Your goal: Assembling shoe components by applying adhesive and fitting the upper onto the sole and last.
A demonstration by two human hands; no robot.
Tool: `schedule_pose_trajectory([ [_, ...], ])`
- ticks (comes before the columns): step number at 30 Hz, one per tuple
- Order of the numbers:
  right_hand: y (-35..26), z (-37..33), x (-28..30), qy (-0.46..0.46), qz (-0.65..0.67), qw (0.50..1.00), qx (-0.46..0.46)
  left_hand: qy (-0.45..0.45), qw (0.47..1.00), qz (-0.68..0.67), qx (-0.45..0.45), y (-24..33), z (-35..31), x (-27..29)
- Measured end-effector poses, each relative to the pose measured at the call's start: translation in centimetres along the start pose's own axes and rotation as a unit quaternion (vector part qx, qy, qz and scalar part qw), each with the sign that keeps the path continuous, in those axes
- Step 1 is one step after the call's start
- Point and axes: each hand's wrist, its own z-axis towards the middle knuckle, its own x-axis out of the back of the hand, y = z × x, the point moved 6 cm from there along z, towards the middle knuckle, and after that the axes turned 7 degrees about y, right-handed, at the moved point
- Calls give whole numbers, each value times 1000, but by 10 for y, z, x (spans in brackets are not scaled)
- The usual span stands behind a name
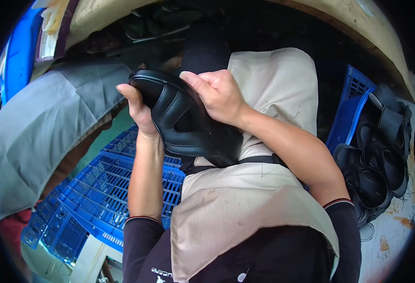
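Nearest to the camera was the person's dark shirt [283,254], with one small light button low down; just past it, a pale apron [235,203] was folded over at the waist, and more pale cloth [275,78] lay over the right leg.

One black shoe [184,134] was up above the lap, between the two hands; it leaned, with one end up and to the left and the other end down near the waist; its shiny top had wide bands and lines of stitches.

Left hand [142,115] had hold of the shoe's left side; its thumb stuck up and out, away from the rest of the hand; its fingers were hidden behind the shoe, so how much they bent could not be told. Right hand [222,96] was curled tight at the shoe's right edge; its thumb lay along the edge and its fingers were folded in.

Blue crates [122,177] with lots of slots sat low on the left; a big grey cloth [52,122] hung beside them; over on the right were a blue bin [353,106] and a messy heap of black shoes [377,165]; a cream table edge [115,19] curved across the top.
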Motion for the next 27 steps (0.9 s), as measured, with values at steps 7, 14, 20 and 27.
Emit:
schedule_pose_trajectory([
  [7,-86,8,26,-43,-101,994,-27,-171,982,75,-19,14,10,-79],
  [14,-180,5,87,-47,-62,987,140,-150,975,155,-60,-17,4,-144],
  [20,-158,-19,116,35,48,994,88,-219,948,224,-51,-41,11,-166],
  [27,-124,-18,125,15,168,985,-37,-190,958,213,-14,-64,3,-143],
])
